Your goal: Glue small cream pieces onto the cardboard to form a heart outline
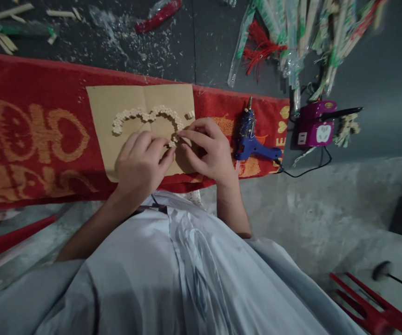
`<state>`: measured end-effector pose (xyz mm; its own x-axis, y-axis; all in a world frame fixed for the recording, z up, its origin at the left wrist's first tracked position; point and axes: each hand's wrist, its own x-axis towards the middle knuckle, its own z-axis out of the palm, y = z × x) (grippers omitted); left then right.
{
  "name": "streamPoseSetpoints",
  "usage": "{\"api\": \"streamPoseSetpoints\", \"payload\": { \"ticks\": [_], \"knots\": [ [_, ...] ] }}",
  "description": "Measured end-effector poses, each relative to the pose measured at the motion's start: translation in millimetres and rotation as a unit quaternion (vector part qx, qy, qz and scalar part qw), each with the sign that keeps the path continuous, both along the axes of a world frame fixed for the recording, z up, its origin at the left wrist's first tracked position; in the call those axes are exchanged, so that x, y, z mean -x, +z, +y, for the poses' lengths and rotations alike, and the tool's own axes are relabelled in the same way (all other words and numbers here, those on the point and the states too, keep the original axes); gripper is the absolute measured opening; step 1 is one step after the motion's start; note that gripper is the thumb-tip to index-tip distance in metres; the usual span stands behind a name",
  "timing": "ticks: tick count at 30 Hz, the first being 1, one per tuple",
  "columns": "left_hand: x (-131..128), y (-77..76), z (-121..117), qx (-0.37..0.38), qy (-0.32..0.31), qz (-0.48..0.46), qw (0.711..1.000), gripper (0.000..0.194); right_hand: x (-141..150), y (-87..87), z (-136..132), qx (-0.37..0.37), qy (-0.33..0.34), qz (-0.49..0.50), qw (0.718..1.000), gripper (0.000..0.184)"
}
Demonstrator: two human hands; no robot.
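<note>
A curved strip of small pale wooden pieces [164,110], bent in two arches, lies on a creased sheet of brown paper [106,153]. My left hand [143,156] is closed at the strip's near end, with thumb and forefinger pinching a small cluster of pale pieces [172,144]. Just to the right, my right hand [207,149] has its fingertips on the strip beside that cluster, thumb and forefinger close together. A short loose pale piece [189,114] lies above the right hand. The undersides of the fingers hide part of the strip.
A blue glue gun [251,139] rests on the red patterned cloth [214,100], its cord running to a purple power socket block [314,128]. Wrapped chopsticks [301,37] and a red tassel [258,46] lie at the back right. White crumbs dot the dark table [207,42].
</note>
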<state>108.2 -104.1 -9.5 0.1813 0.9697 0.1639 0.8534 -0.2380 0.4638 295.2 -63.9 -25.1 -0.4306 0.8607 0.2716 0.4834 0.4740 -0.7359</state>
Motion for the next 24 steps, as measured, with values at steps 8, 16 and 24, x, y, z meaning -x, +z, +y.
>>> {"api": "streamPoseSetpoints", "payload": {
  "ticks": [8,16,24],
  "knots": [
    [-2.1,8.1,2.3,-0.055,-0.038,0.102,0.993,0.022,0.4,-0.1,-0.4,-0.002,0.003,-0.004,1.0,0.026],
    [-6.3,19.2,5.3,-0.011,-0.043,0.107,0.993,0.024,-0.5,0.8,-0.5,0.009,0.01,-0.006,1.0,0.028],
    [-7.9,27.9,9.1,0.02,-0.052,0.132,0.99,0.027,0.0,0.0,-0.7,0.015,0.008,-0.009,1.0,0.029]
  ]
}}
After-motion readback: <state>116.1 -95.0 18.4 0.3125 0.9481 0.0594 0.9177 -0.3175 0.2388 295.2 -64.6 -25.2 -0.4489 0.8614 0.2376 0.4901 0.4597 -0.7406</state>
